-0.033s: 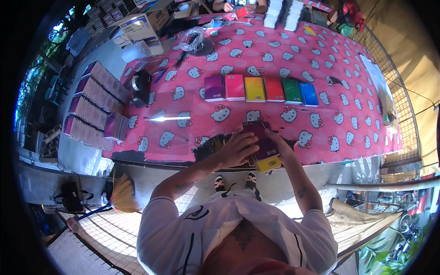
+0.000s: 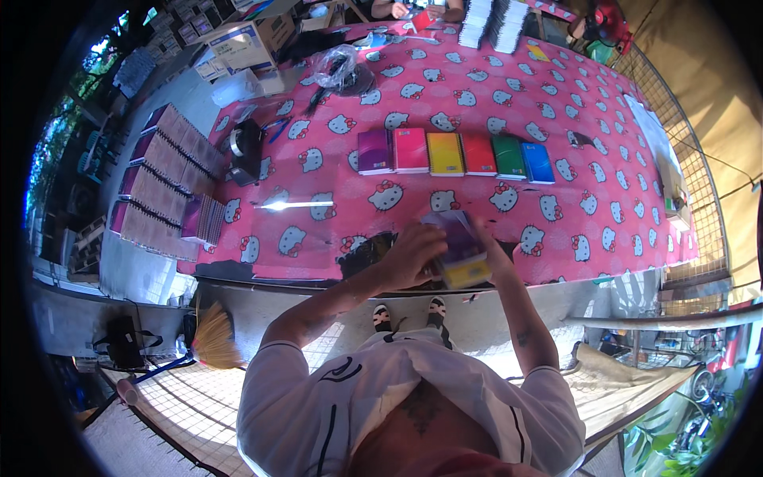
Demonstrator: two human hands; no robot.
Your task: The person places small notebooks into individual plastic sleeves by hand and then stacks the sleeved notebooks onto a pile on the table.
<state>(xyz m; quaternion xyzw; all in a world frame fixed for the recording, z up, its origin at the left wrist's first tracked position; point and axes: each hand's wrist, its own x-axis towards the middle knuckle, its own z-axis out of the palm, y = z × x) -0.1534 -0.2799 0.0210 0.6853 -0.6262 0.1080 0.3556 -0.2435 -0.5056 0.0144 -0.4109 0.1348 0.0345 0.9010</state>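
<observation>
Purple-and-yellow notebooks (image 2: 462, 245) | now blurred (sharper earlier) | grip: left hand (image 2: 415, 251), right hand (image 2: 496, 259) pinching them between

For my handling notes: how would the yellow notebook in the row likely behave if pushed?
Lying flat, the yellow notebook probably slides rather than tips. Its visible page thickness suggests fair stiffness. Its spiral binding might catch on the pink notebook beside it.
</observation>
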